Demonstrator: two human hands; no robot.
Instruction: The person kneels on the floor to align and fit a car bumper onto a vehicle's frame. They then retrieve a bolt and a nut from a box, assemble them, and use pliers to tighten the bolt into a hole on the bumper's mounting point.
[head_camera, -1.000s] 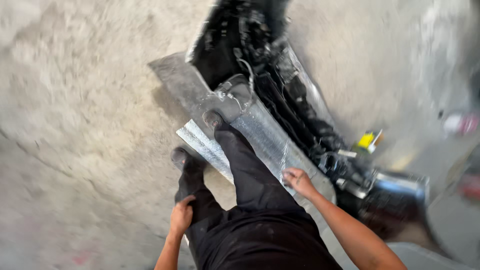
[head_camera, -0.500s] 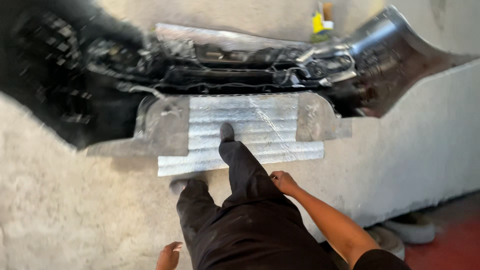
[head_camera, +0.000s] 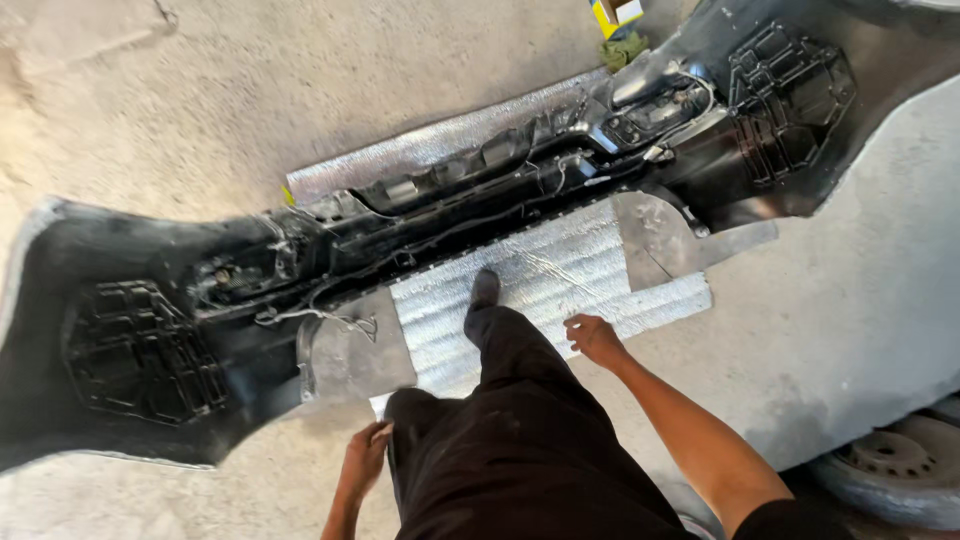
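Since the earlier frame the view has swung and drawn back, so the black car bumper (head_camera: 480, 220) now runs slantwise from lower left to upper right on the concrete floor (head_camera: 150, 110), and the left hand (head_camera: 365, 452) has come up beside the left thigh. The right hand (head_camera: 596, 340) hangs loosely open with fingers spread, holding nothing, just above the silver padded sheet (head_camera: 560, 285) that lies under the bumper, where a dark shoe (head_camera: 484, 292) stands. The left hand is half curled and empty, near the sheet's lower corner; a wheel (head_camera: 895, 475) lies at lower right.
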